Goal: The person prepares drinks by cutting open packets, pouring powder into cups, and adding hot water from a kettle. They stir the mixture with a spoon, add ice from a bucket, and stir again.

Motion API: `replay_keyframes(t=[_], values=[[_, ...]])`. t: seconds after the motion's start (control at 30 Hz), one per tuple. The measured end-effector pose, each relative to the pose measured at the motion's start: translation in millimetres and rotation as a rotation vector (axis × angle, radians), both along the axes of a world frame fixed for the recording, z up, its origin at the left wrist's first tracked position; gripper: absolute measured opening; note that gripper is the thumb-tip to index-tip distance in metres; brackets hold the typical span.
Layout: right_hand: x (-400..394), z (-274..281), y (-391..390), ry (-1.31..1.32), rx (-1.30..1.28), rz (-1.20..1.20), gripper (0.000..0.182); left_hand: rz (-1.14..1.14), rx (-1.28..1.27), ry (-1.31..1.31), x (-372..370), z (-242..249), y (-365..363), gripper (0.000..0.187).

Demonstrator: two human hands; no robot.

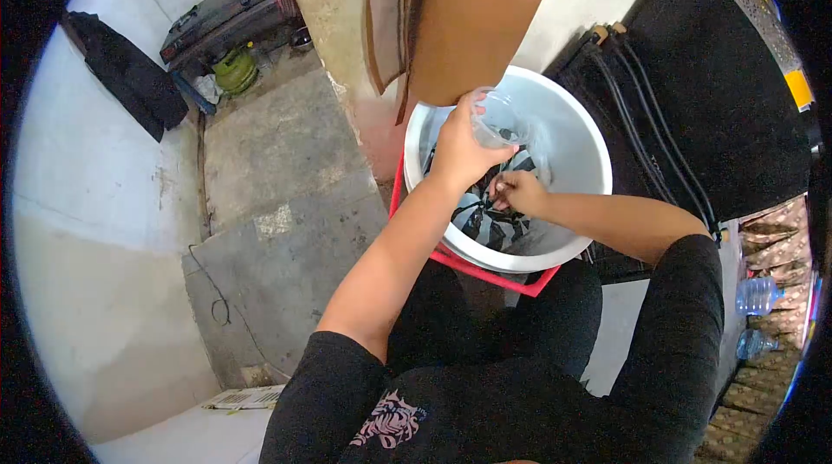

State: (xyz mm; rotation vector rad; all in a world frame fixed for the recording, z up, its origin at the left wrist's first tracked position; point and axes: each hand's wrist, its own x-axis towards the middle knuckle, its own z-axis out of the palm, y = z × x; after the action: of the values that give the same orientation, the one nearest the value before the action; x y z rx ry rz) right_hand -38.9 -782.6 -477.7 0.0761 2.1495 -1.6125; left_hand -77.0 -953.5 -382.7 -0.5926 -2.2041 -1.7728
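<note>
My left hand is wrapped round a clear plastic cup, which is tilted over the inside of a white round tub. Below it, my right hand reaches down into the tub with thumb and fingers drawn together. Several shiny black pieces, with pale patches between them, lie on the tub's bottom, right under those fingertips. What the right fingers pinch is too small to make out. Under the tub shows a red frame, just in front of my knees.
A brown panel hangs close beyond the tub. To the right stands a black padded surface with dark tubes, and clear plastic bottles lie farther back. A green gas cylinder sits by the far left wall; a thin cable crosses the floor.
</note>
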Motion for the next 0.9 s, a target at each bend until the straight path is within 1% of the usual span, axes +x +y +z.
replay_keyframes(t=[0.03, 0.13, 0.17, 0.3, 0.4, 0.53, 0.57, 0.67, 0.7, 0.8, 0.83, 0.9], values=[[-3.2, 0.5, 1.0, -0.039, -0.074, -0.049, 0.017, 0.000, 0.011, 0.006, -0.3, -0.4, -0.5, 0.080], [-12.8, 4.1, 11.0, -0.281, 0.110, -0.335, 0.015, 0.003, -0.039, -0.022, 0.8, 2.4, -1.8, 0.080], [-15.0, 4.1, 13.3, -0.307, 0.108, -0.401, 0.016, 0.000, -0.038, -0.019, 1.0, 3.6, -2.2, 0.080], [1.8, 10.2, 1.0, -0.330, -0.146, -0.206, 0.016, -0.014, -0.016, -0.017, -0.2, 3.4, -0.9, 0.080], [-7.5, 1.1, 6.9, -0.450, -0.194, -0.160, 0.017, -0.006, -0.044, -0.009, 0.3, 3.8, -1.2, 0.080], [-17.2, -12.2, 11.5, -0.473, -0.066, -0.304, 0.015, -0.013, -0.052, -0.023, 2.2, 9.1, -1.9, 0.081], [-17.1, -13.3, 11.7, -0.450, -0.041, -0.391, 0.015, -0.009, -0.053, -0.012, 2.4, 8.1, -1.4, 0.081], [-22.1, 0.0, 10.1, -0.388, -0.015, -0.480, 0.019, -0.006, -0.050, 0.015, -0.8, 4.3, -0.4, 0.083], [-25.4, 3.7, 9.4, -0.378, -0.053, -0.456, 0.022, -0.010, -0.048, 0.011, -1.2, 4.0, -0.3, 0.083], [-31.9, 20.2, 16.9, -0.275, 0.052, -0.480, 0.020, -0.019, -0.067, 0.002, -1.9, 4.2, -1.4, 0.084], [-34.1, 18.7, 20.5, -0.215, -0.039, -0.540, 0.020, -0.024, -0.077, -0.001, -1.3, 4.8, -1.4, 0.085], [-38.3, 17.8, 26.1, -0.106, -0.002, -0.629, 0.020, -0.018, -0.058, 0.000, -1.3, 2.0, -0.4, 0.085]])
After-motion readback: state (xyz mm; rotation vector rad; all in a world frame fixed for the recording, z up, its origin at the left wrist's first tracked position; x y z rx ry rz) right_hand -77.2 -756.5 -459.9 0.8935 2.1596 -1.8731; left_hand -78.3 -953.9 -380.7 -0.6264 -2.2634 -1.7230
